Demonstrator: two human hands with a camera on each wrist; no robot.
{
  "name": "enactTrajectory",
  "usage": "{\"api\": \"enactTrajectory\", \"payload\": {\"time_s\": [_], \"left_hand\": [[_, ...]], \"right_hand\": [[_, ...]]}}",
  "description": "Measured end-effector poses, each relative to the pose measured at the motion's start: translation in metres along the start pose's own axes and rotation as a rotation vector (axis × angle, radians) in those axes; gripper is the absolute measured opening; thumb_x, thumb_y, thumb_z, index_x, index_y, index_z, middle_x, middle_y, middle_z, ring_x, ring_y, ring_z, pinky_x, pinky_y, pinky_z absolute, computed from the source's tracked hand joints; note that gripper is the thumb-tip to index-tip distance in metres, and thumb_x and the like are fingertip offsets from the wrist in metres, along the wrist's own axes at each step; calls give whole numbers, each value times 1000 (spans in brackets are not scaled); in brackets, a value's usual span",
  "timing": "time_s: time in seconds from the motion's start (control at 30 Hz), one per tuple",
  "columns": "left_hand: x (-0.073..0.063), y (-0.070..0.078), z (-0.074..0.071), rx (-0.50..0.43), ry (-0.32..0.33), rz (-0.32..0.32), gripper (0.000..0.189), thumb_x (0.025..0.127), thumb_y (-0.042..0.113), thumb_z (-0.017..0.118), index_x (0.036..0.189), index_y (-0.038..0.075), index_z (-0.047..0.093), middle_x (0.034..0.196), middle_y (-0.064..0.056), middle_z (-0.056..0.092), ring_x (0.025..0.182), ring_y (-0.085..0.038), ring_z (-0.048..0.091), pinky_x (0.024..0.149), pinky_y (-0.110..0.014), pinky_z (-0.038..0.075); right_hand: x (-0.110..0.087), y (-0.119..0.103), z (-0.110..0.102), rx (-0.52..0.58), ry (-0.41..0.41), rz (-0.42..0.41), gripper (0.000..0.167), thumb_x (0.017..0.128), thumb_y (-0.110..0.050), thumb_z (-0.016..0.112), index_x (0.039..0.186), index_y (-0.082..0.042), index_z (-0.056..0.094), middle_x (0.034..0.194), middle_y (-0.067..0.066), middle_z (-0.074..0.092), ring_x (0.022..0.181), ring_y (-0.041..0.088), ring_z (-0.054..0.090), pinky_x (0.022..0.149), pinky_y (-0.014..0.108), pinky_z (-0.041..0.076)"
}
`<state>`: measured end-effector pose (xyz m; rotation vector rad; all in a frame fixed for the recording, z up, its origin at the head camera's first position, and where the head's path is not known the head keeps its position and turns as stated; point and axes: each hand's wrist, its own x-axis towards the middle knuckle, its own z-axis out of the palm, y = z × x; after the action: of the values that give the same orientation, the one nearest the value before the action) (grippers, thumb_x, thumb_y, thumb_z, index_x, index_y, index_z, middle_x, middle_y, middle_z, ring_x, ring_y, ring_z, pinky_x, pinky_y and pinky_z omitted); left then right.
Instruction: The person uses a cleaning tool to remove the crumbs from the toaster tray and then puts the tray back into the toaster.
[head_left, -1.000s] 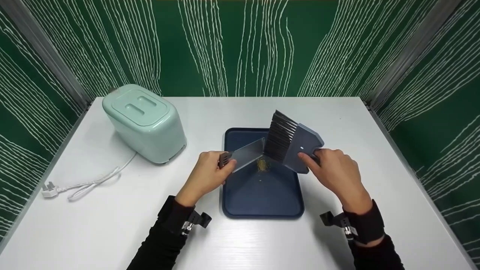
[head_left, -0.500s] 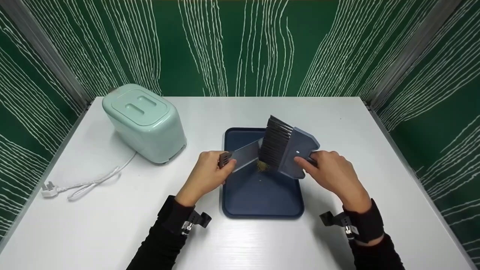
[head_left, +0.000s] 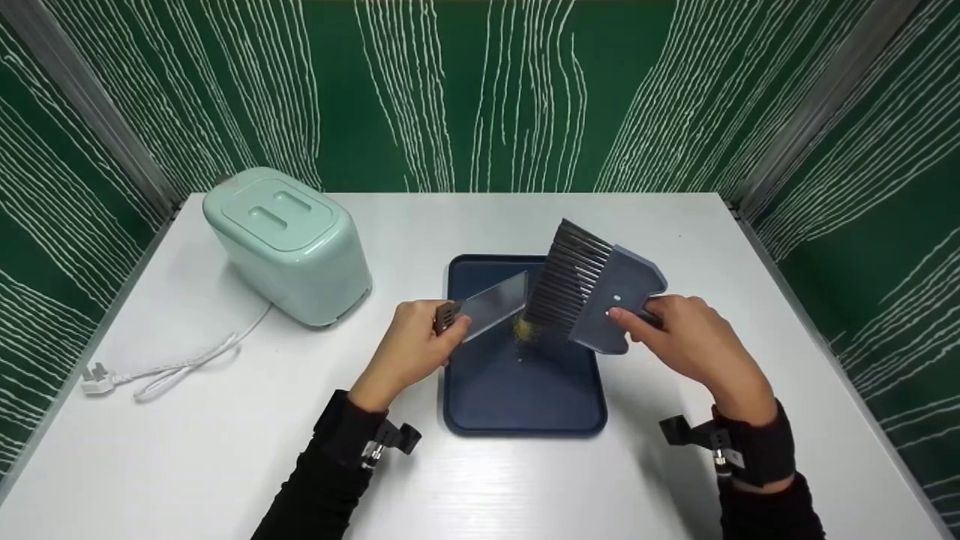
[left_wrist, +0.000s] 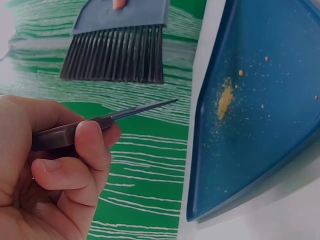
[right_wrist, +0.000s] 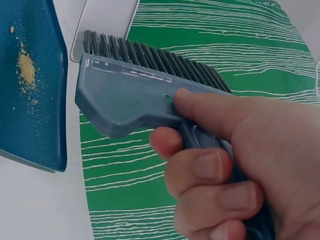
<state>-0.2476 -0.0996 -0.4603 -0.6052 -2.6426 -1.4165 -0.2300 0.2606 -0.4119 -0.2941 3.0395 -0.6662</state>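
Observation:
My left hand [head_left: 412, 343] pinches the brown slotted grip of a flat metal crumb tray [head_left: 499, 301], which slants up to the right above a dark blue serving tray [head_left: 525, 409]. In the left wrist view the crumb tray [left_wrist: 145, 107] shows edge-on, thin and bare. A grey-blue hand brush [head_left: 616, 300] with dark bristles is gripped by my right hand [head_left: 686, 337], thumb laid along its back. Its bristles [head_left: 566, 274] are close to the crumb tray's far end. Beneath them a small pile of yellowish crumbs [left_wrist: 225, 102] lies on the serving tray, with loose bits scattered around.
A mint-green toaster [head_left: 289, 247] stands at the back left of the white table [head_left: 225, 465]. Its white cord and plug [head_left: 97, 379] trail toward the left edge. Green walls with white lines [head_left: 480, 97] enclose the back and sides.
The brush first swept left and down over the end of the crumb tray, then swung back right and up with my right hand. The left hand and crumb tray have hardly moved.

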Motion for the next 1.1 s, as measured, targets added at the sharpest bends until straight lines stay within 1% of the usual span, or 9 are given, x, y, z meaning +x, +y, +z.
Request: {"api": "enactTrajectory", "payload": {"time_s": [0.07,0.2,0.3,0.4,0.53,0.63,0.8,0.93,1.1], "left_hand": [[0,0,0,-4,-2,-9,31,101,15,67,71,13,59,61,1,59,46,-6,62,47,-23,51],[0,-1,0,-11,-4,-23,27,101,15,67,75,11,62,65,-2,62,46,-7,63,47,-23,53],[0,-1,0,-17,-4,-26,26,101,15,67,75,11,63,65,-2,64,46,-7,63,47,-23,53],[1,-2,0,-11,-1,-19,29,101,15,67,73,12,61,63,-2,63,46,-6,62,48,-23,53],[1,-3,0,-4,4,-11,32,100,14,68,70,14,57,61,0,60,46,-6,63,49,-24,53],[1,-3,0,-8,8,-14,31,100,14,69,70,13,58,62,1,60,46,-8,64,48,-25,54],[2,-3,1,-6,11,-15,29,98,14,68,71,12,60,62,1,60,46,-7,63,48,-24,54],[2,-3,1,0,10,-4,29,98,14,68,70,12,60,61,1,61,45,-4,61,47,-23,51],[1,-3,1,0,18,14,28,97,14,68,70,12,61,60,0,62,44,-3,59,46,-22,48]], "right_hand": [[-1,0,-1,5,-1,-3,50,105,-56,62,76,-16,70,65,-3,61,62,16,49,59,32,36],[-1,-1,-1,-2,18,-13,55,106,-55,62,67,-16,53,60,-5,43,58,16,43,57,30,32],[0,-3,2,-4,34,-41,57,107,-53,62,67,-17,42,61,-6,34,57,14,39,56,29,29],[0,-6,5,19,29,-73,53,107,-50,63,69,-17,47,61,-7,35,57,13,39,56,28,29],[0,-12,11,74,-22,-126,39,105,-45,68,79,-18,56,65,-9,35,58,10,38,57,26,30],[1,-15,17,106,-60,-172,32,105,-43,70,85,-21,58,68,-10,33,58,7,35,58,24,29],[2,-18,22,135,-83,-208,28,104,-41,71,86,-22,60,68,-10,34,59,5,35,58,23,29],[3,-18,23,105,-78,-212,27,103,-39,73,86,-22,61,68,-10,34,59,6,36,58,23,29],[3,-15,21,16,-51,-161,30,102,-42,73,84,-22,60,67,-10,33,59,9,37,57,25,29]]}}
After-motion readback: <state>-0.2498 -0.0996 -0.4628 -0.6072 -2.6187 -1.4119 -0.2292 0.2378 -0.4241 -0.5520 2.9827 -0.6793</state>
